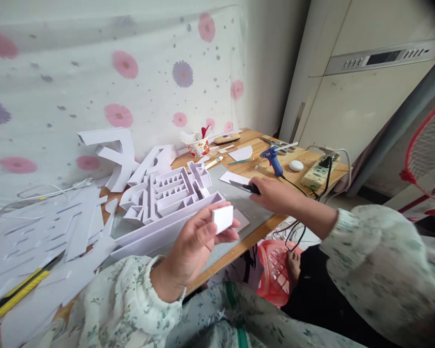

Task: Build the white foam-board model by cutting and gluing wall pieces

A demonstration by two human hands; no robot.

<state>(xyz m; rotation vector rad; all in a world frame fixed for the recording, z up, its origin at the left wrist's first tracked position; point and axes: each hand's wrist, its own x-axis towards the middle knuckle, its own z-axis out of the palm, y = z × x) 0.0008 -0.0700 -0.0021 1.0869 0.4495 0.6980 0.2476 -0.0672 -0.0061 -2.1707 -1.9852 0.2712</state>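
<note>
My left hand point(194, 238) pinches a small white rectangular foam board piece point(223, 219) between thumb and fingers, held up above the table's front edge. My right hand point(275, 194) is closed around a black-handled craft knife point(252, 188), its thin blade pointing left. Under the blade lies a flat white strip point(235, 178) on the grey cutting mat point(255, 209). Left of my hands stands a white foam board model point(170, 193) with many small walled compartments. A long white channel-like piece point(174, 223) lies along its front.
A blue glue gun point(273, 161) stands near a power strip point(321, 169) with cables. Behind are a paper cup point(198, 145) and scissors point(284, 146). White cut sheets point(32, 232) and a yellow utility knife point(18, 295) cover the left. A red basket point(271, 275) sits below the table.
</note>
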